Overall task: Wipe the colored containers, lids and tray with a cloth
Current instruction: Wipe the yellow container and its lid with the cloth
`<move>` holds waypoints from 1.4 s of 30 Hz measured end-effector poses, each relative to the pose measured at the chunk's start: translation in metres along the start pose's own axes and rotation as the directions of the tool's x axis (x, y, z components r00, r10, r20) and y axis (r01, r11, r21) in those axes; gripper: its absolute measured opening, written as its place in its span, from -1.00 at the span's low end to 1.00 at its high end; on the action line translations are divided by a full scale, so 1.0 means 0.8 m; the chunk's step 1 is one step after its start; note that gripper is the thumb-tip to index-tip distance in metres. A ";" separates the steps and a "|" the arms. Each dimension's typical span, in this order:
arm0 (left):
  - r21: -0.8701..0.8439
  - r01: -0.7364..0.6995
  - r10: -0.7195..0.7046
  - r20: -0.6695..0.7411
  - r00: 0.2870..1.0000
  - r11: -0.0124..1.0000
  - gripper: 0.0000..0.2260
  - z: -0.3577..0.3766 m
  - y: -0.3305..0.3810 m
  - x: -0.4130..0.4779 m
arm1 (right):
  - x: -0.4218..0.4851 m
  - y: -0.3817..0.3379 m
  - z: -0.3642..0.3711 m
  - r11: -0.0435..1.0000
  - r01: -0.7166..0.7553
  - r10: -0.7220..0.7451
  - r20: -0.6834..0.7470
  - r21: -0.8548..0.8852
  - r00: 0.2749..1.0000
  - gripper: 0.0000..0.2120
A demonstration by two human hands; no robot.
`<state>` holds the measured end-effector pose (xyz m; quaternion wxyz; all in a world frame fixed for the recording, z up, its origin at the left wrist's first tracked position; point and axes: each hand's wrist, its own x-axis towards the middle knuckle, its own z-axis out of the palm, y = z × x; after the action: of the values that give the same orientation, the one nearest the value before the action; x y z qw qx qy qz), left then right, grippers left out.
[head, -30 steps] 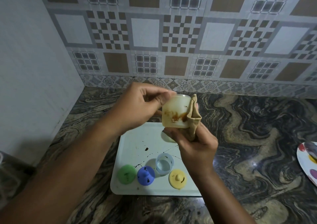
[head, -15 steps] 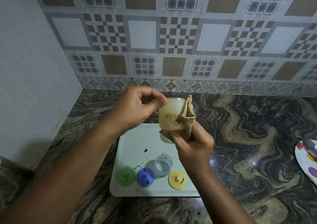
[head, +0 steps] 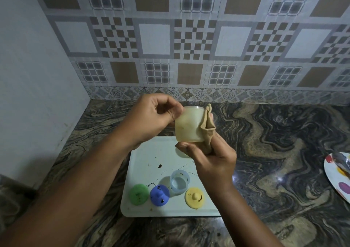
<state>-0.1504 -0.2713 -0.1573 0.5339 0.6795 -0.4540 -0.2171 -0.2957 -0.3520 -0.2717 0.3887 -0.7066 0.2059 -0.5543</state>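
Observation:
I hold a translucent yellowish container (head: 187, 124) up above the white tray (head: 147, 157). My left hand (head: 151, 118) grips its left rim with thumb and fingers. My right hand (head: 210, 157) holds a tan cloth (head: 207, 128) against the container's right side and supports its bottom. On the tray stand a small blue-tinted container (head: 180, 182), upright and open, a green lid (head: 138, 194), a blue lid (head: 159, 194) and a yellow lid (head: 194, 197) in a row near the front edge. Dark splatter marks cross the tray.
The tray lies on a dark marbled counter (head: 274, 152) in a corner, with a plain wall on the left and patterned tiles behind. A white plate with coloured spots (head: 338, 173) and a spoon sits at the right edge.
The brown smear seen earlier on the container's near side is gone from view; the side facing me now looks clean. Both hands stayed above the tray, the container apparently turned.

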 end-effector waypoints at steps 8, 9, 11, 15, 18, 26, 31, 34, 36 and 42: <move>0.129 -0.076 0.079 -0.022 0.997 0.989 -0.89 0.014 0.011 -0.012 | -0.001 -0.003 -0.003 0.999 0.011 -0.010 -0.022 0.045 1.000 -0.36; 0.051 -0.021 0.020 0.011 1.000 0.998 -0.85 0.009 0.010 -0.009 | 0.000 -0.009 -0.003 0.969 -0.129 0.139 -0.032 0.211 0.990 -0.48; -0.033 0.041 -0.039 0.062 0.997 0.999 -0.85 0.002 0.007 -0.001 | 0.001 -0.015 -0.003 0.885 -0.237 0.247 0.026 0.401 0.969 -0.82; 0.012 0.016 -0.016 0.034 0.999 1.000 -0.88 0.002 0.011 0.002 | 0.006 -0.017 -0.001 0.989 -0.028 0.029 -0.005 0.143 1.000 -0.59; 0.251 -0.083 0.089 -0.014 0.996 0.964 -0.86 0.008 0.019 -0.005 | 0.005 -0.005 0.003 0.942 0.268 -0.267 0.028 -0.200 0.963 -0.31; 0.033 0.021 -0.023 0.049 0.999 0.999 -0.83 0.000 0.016 -0.007 | -0.002 -0.005 -0.006 0.972 -0.143 0.147 -0.010 0.186 0.989 -0.56; 0.046 -0.015 0.016 -0.008 1.000 0.999 -0.88 0.002 0.012 -0.001 | 0.006 -0.015 -0.002 0.999 0.041 -0.042 0.010 0.015 0.999 -0.49; 0.239 -0.110 0.125 -0.048 0.991 0.965 -0.89 0.010 0.017 -0.008 | 0.008 -0.014 -0.002 0.921 0.300 -0.292 0.071 -0.249 0.954 -0.29; 0.307 -0.160 0.190 -0.070 0.979 0.938 -0.90 0.018 0.017 -0.014 | 0.007 -0.011 -0.003 0.916 0.317 -0.303 0.096 -0.245 0.948 -0.28; -0.061 0.034 -0.031 0.058 0.998 0.998 -0.81 0.005 0.006 -0.005 | 0.002 -0.016 -0.007 0.978 -0.140 0.139 0.018 0.152 0.990 -0.34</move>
<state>-0.1576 -0.2701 -0.1550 0.5381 0.6634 -0.4509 -0.2590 -0.3024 -0.3476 -0.2604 0.4806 -0.6603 0.2104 -0.5374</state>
